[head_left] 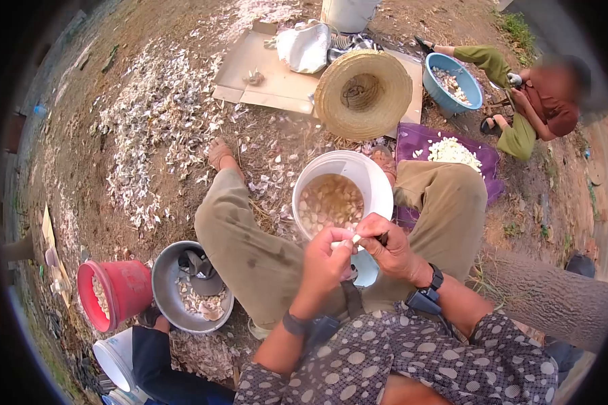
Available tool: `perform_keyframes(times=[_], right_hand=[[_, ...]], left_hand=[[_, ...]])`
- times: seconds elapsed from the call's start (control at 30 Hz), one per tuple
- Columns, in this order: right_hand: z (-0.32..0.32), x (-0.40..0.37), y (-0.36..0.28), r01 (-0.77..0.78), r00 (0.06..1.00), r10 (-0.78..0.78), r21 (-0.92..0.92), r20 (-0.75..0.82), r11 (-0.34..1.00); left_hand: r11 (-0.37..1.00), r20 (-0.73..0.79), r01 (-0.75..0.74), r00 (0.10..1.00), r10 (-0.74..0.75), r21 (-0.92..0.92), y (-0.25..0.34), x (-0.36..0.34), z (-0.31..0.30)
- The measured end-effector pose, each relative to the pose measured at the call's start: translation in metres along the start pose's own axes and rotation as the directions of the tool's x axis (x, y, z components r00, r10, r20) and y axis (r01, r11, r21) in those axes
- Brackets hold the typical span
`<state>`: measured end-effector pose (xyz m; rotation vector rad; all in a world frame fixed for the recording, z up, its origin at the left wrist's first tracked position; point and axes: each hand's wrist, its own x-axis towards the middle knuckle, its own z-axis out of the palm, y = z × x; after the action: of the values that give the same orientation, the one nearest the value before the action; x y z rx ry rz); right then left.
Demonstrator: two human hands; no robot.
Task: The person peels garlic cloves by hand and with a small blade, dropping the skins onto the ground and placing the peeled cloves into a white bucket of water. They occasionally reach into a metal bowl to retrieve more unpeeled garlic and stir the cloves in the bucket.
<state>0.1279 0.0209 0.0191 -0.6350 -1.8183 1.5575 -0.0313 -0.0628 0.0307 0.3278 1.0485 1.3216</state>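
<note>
Both hands meet over the near rim of a white bucket (377, 183) that holds cloudy water with pale cloves (330, 201). Pinched in my left hand (327, 253) is a small whitish clove (356, 239). My right hand (387, 248) is closed around a small dark tool (383, 237), probably a knife, its fingertips at the clove. The bucket stands between my knees. To its right, a heap of peeled cloves (454, 152) lies on a purple cloth (491, 177).
A straw hat (385, 94) rests on cardboard (240, 67). A co-worker (544, 101) sits by a blue basin (476, 94). At left are a red bucket (130, 290), a grey basin (165, 307) and scattered husks (145, 128). A log (554, 297) lies at right.
</note>
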Motion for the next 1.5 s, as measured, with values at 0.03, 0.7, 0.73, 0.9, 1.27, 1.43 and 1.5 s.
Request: perform_keyframes(times=[0.03,0.7,0.73,0.9,1.27,1.43,1.5], right_hand=[[-0.003,0.001,-0.002,0.019,1.0,-0.018,-0.032,0.022,0.999],[-0.002,0.006,-0.008,0.106,0.994,-0.097,-0.215,0.052,0.971],[-0.001,0.005,-0.011,0.045,0.999,-0.04,-0.257,0.023,0.965],[0.0,-0.005,-0.006,-0.167,0.979,0.145,-0.161,-0.143,0.973],[-0.005,-0.002,-0.016,-0.491,0.871,0.486,0.124,0.066,0.863],[-0.013,-0.001,-0.009,-0.557,0.819,0.573,0.303,0.043,0.773],[-0.014,0.001,-0.008,-0.536,0.829,0.558,0.334,0.035,0.776]], left_hand=[[1.0,0.023,0.015,1.0,-0.015,0.0,0.002,0.0,-0.001],[0.998,-0.044,-0.05,0.998,0.052,0.039,-0.017,0.009,-0.007],[0.998,-0.036,-0.063,0.997,0.062,-0.01,-0.02,0.01,-0.009],[0.883,-0.095,-0.321,0.923,0.373,0.343,-0.028,0.012,-0.011],[0.872,0.028,-0.37,0.924,0.382,0.322,-0.038,0.011,-0.011],[0.98,-0.095,-0.152,0.986,0.14,-0.13,-0.023,0.013,-0.024],[0.974,-0.076,-0.166,0.985,0.156,-0.156,-0.02,0.014,-0.025]])
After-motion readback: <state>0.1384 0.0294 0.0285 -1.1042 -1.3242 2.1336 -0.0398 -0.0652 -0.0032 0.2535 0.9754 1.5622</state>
